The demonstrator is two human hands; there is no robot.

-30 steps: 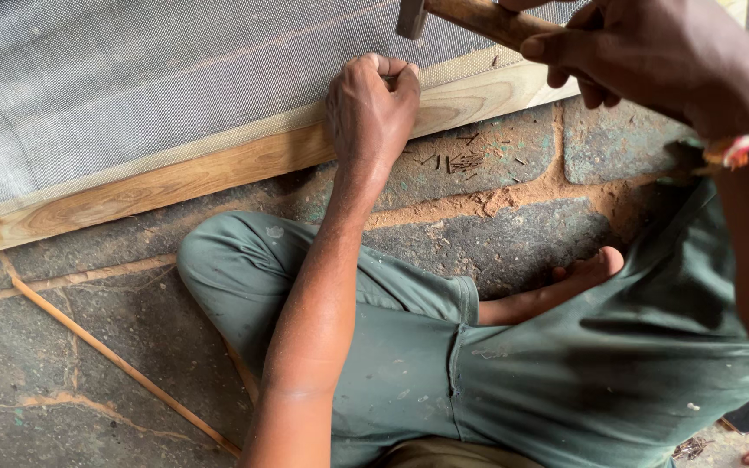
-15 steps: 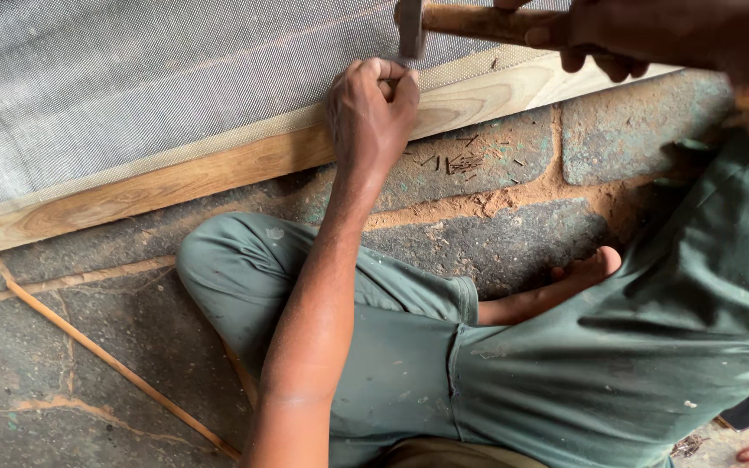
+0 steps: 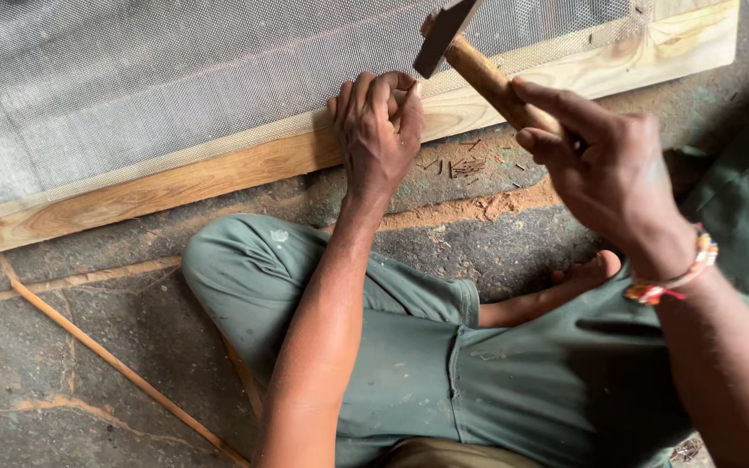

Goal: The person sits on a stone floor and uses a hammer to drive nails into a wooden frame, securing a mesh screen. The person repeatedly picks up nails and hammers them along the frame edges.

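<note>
My right hand [image 3: 600, 169] grips the wooden handle of a hammer [image 3: 470, 56], whose dark metal head hangs just above the frame. A wooden frame [image 3: 175, 186] covered with grey wire mesh [image 3: 158, 87] lies on the stone floor in front of me. My left hand [image 3: 376, 130] rests curled on the frame's near rail, fingertips pinched together right under the hammer head; whatever they pinch is too small to see. I sit cross-legged in green trousers, one bare foot [image 3: 587, 273] showing.
Several small nails [image 3: 465, 165] lie scattered on the floor beside the frame. A thin wooden strip [image 3: 106, 355] runs diagonally across the stone floor at lower left. Reddish sawdust lines the floor joints.
The hammer has swung down from the top edge towards my left hand's fingertips, and my right hand has dropped lower into view. The left hand stays on the rail.
</note>
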